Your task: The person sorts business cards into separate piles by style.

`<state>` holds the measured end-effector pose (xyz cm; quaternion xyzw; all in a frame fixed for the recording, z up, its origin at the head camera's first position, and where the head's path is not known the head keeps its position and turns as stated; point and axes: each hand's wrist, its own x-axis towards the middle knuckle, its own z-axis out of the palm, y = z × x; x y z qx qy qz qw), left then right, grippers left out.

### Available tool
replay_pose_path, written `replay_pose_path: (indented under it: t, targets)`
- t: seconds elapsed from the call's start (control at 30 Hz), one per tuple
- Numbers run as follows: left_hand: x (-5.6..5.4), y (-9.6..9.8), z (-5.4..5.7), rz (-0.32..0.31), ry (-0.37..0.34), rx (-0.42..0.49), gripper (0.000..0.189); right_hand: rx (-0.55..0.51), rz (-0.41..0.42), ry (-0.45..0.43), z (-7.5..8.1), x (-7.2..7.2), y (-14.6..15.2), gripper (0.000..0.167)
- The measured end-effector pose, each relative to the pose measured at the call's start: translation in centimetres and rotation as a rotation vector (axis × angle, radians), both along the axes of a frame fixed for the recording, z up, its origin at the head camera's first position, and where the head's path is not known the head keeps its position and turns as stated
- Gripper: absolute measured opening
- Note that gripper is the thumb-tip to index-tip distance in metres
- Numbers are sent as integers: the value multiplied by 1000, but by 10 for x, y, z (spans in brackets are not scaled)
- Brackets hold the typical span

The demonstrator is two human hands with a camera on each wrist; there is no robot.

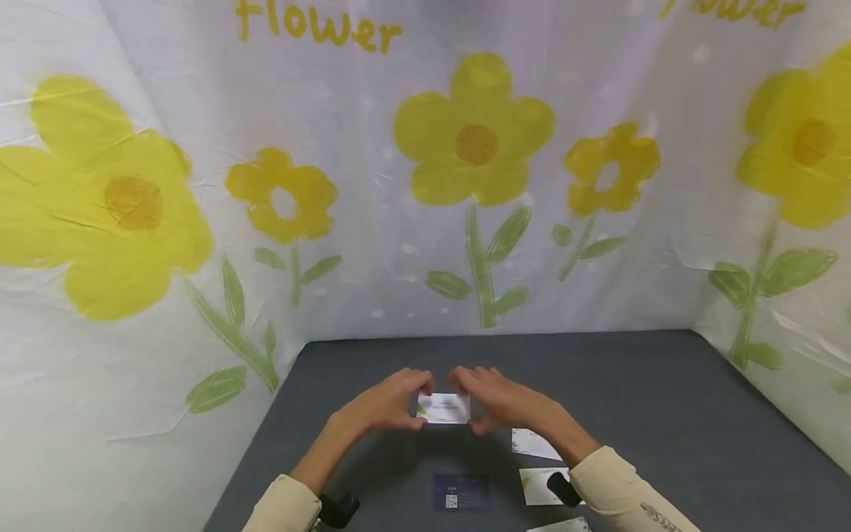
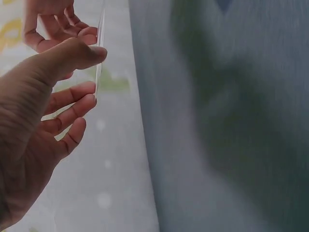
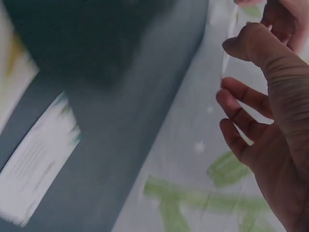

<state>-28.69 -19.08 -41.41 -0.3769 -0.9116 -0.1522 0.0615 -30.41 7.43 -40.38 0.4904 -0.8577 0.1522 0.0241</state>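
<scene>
A white business card point(image 1: 443, 408) with a pale yellow-green corner and small print is raised over the dark table, its printed face toward the head camera. My left hand point(image 1: 392, 401) pinches its left end between thumb and fingers. At the opposite end my right hand point(image 1: 503, 400) holds the card the same way. Seen edge-on, the card point(image 2: 100, 63) is a thin bright line beside the left thumb in the left wrist view. In the right wrist view the card's edge point(image 3: 225, 63) runs by the right thumb and fingertips.
On the grey table point(image 1: 631, 384) lie a dark blue card with a QR code point(image 1: 461, 493), a white card with leafy corners point(image 1: 532, 443), a white and gold card point(image 1: 537, 486) partly behind the right wrist camera, and another card point(image 1: 565, 526) at the bottom edge. Flower-painted white sheeting point(image 1: 372, 281) encloses the table.
</scene>
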Motion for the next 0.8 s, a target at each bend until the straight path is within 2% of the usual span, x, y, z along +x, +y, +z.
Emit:
replay_pose_path:
  t: [0.2,0.33,0.57,0.67,0.8]
  targets:
    - [-11,-33,0,73,-37,-3,37,13,-12,9,-2,-14,-39,70]
    - [-13,-47,-8,73,-40,8,37,15,-7,14,-11,-22,-56,70]
    - [-14,-60,-35,118,-54,12,39,20,0,-8,-37,-30,-74,69]
    - [-19,-55,-50,118,-64,4,39,22,-26,-15,-53,-30,-71,67]
    - [-19,-47,-67,84,-76,-45,33,46,-45,-45,-70,-23,-61,63]
